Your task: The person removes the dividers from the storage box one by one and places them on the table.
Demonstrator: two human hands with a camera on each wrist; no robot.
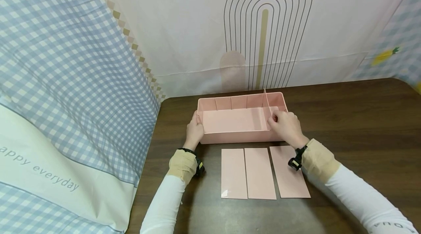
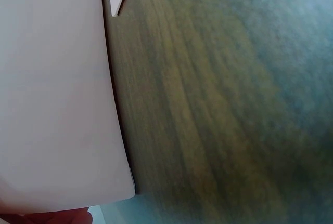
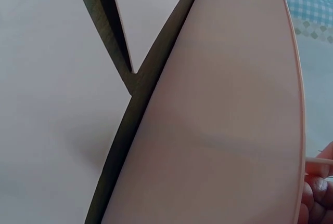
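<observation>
A long pink box [image 1: 240, 138] with an open top lies across the table. One thin pink divider [image 1: 267, 98] stands crosswise near its right end, its far corner poking above the back wall. My right hand [image 1: 287, 126] reaches over the front wall and pinches the divider's near edge; in the right wrist view the fingers [image 3: 318, 188] show beside that thin edge. At the box's left end, my left hand [image 1: 195, 131] grips the side wall. Only a bit of that hand's fingers [image 2: 62, 217] appears in the left wrist view, below the box's front wall [image 2: 57, 94].
Three flat pink panels, a left one [image 1: 234, 173], a middle one [image 1: 260, 173] and a right one [image 1: 289, 175], lie in front of the box on the dark wooden table [image 1: 355, 131]. A printed cloth [image 1: 184, 25] hangs behind, with blue checked fabric [image 1: 82, 62] at left.
</observation>
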